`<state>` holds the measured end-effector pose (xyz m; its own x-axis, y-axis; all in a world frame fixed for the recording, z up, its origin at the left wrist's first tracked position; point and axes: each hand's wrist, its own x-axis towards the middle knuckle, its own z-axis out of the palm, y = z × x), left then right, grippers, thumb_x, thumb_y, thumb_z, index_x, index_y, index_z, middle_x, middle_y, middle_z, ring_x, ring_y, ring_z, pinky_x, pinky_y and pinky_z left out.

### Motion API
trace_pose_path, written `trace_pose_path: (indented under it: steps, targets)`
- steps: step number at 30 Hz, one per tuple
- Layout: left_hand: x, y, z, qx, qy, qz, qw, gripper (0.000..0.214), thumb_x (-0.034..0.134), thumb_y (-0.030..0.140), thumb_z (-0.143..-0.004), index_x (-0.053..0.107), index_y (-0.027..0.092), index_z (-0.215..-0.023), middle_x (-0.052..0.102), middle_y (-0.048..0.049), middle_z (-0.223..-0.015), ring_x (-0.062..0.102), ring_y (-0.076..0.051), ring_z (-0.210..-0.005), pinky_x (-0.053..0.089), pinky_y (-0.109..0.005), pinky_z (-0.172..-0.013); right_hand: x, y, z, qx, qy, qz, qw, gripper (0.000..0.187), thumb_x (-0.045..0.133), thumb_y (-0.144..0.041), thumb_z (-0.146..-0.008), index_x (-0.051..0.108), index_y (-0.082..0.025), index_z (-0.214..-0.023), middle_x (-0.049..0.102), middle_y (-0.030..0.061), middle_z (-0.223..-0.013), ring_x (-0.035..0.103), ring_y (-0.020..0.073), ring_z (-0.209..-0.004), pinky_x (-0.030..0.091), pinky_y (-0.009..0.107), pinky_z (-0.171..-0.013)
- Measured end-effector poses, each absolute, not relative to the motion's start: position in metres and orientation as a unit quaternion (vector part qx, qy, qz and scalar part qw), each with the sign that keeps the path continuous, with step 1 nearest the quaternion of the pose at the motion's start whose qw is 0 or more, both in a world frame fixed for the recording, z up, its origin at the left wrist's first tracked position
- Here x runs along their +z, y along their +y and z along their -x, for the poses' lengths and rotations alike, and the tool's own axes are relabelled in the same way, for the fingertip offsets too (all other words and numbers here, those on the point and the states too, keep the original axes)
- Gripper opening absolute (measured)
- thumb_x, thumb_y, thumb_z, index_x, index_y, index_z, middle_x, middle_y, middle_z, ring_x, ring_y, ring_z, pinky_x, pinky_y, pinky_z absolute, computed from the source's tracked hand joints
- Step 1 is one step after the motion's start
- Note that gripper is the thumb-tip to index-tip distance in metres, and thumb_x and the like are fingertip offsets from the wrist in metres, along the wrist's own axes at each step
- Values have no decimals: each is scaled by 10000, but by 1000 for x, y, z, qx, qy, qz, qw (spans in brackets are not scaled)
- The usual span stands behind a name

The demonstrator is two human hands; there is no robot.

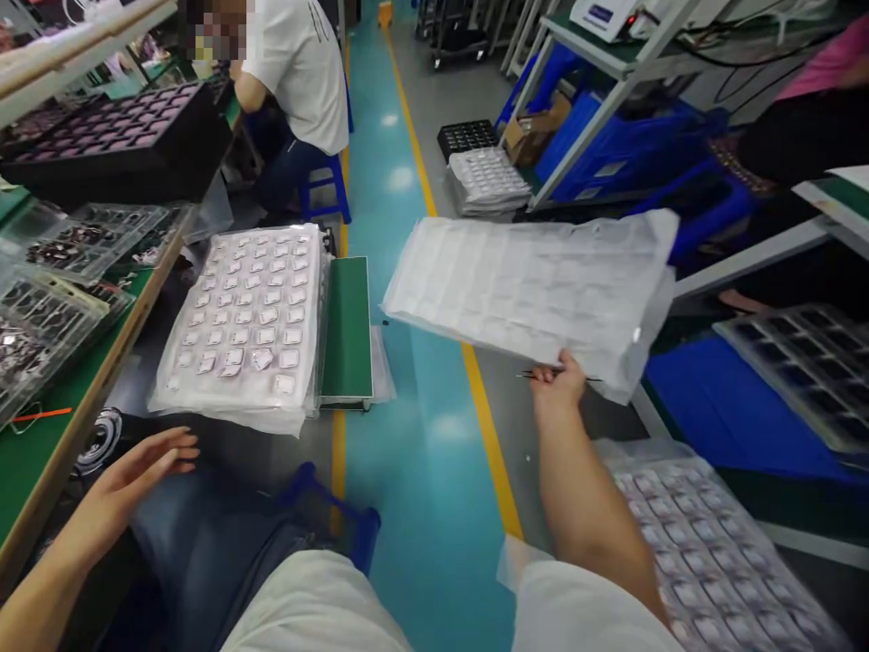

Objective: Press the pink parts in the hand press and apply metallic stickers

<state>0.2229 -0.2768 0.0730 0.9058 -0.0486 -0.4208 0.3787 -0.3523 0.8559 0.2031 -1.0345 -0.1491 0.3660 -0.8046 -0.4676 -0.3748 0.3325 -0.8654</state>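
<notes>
My right hand (558,378) grips the near edge of a translucent white plastic tray (522,281) with rows of pockets, held out over the aisle. Thin dark tweezers (526,375) stick out on both sides of that hand. My left hand (153,462) hangs above my lap, fingers stretched out, touching nothing. Just beyond it lies a stack of clear plastic trays (237,418), the top one carrying rows of small white square parts (239,336). The stack sits at the left end of a green board (349,326).
A workbench (88,412) with part trays (47,335) runs along my left. Ahead, a person in a white shirt (299,72) sits on a blue stool (332,186). Filled trays (720,543) lie low at right. More trays (489,177) stand by the right-hand rack.
</notes>
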Motion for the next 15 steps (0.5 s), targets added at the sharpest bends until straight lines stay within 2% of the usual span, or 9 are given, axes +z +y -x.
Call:
trace_pose_path:
  steps: [3, 8, 12, 15]
  targets:
    - [59, -235, -203, -191, 150, -821, 517, 656, 835, 604, -816, 708, 288, -1377, 744, -85, -1407, 709, -378, -1271, 569, -480, -1138, -215, -1005, -203, -229, 562, 437, 664, 289, 661, -417, -1087, 656, -145, -1187, 665, 24, -983, 628, 114, -703, 562, 229, -593]
    - [36, -192, -167, -212, 200, -814, 503, 650, 833, 601, -817, 722, 262, -1360, 751, -98, -1398, 715, -376, -1271, 598, -441, -1106, -303, -937, -207, -227, 547, 307, 745, 261, 680, -387, -1079, 663, -145, -1178, 672, 26, -992, 641, 119, -722, 575, 235, -609]
    - [21, -163, -138, -206, 247, -794, 515, 637, 856, 577, -805, 731, 265, -1345, 767, -96, -1371, 705, -371, -1294, 625, -412, -1071, -342, -891, -219, -199, 522, 253, 790, 227, 683, -363, -1080, 660, -140, -1119, 641, -6, -899, 579, 83, -623, 509, 182, -520]
    - [16, -147, -118, -196, 285, -784, 515, 630, 874, 576, -785, 747, 263, -1317, 773, -98, -1359, 715, -372, -1278, 633, -403, -1060, -357, -868, -231, -175, 505, 238, 811, 221, 688, -353, -1078, 663, -139, -1125, 648, -3, -911, 592, 87, -636, 522, 187, -532]
